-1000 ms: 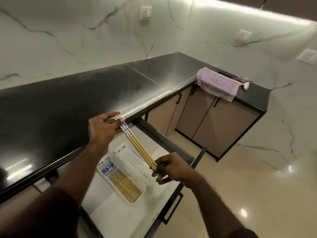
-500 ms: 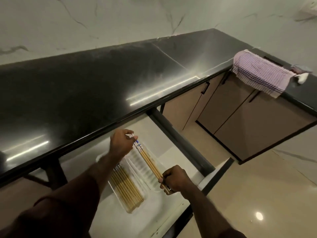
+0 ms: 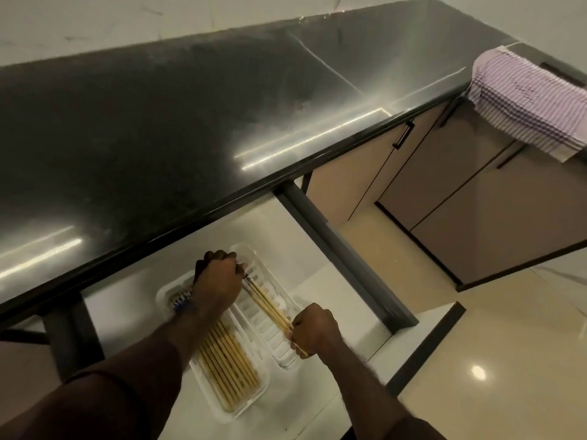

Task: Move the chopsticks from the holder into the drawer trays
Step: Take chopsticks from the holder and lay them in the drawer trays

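Black countertop point(image 3: 197, 115) spans 9 to 2 o'clock, striped cloth point(image 3: 530, 100) at 2, open white drawer point(image 3: 305, 252) below centre with two trays, where left hand point(image 3: 219, 281) and right hand point(image 3: 313, 328) each grip an end of chopsticks point(image 3: 270, 304) over the right tray point(image 3: 266, 325) at 6.

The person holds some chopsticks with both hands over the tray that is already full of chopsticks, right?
Not quite. Both hands, left hand and right hand, do hold the chopsticks, but over the empty tray. The full tray lies beside it, to the left. The head view shows this.
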`<control>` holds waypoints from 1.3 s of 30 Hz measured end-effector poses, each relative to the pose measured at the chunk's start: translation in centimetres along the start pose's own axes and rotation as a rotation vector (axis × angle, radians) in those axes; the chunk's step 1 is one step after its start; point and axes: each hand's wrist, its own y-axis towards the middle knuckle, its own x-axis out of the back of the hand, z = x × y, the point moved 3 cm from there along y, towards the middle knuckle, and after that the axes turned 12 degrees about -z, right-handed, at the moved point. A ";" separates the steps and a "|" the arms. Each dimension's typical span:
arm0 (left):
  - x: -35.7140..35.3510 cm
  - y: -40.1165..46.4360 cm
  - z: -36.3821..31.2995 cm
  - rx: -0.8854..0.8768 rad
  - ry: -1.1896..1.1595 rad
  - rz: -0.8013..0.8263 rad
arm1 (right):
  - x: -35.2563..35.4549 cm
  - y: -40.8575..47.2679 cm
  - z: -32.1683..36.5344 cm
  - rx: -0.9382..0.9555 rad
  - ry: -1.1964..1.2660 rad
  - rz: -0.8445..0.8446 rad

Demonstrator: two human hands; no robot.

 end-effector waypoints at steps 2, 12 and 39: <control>-0.4 -0.8 0.0 -0.098 0.057 -0.058 | -0.6 0.4 0.2 -0.004 -0.020 -0.018; -2.0 -1.3 0.4 -0.274 -0.053 0.137 | -4.3 0.8 0.8 0.097 -0.261 -0.024; 0.0 -0.5 -1.6 -0.381 0.068 0.442 | -3.2 -1.8 2.3 0.278 -0.203 -0.178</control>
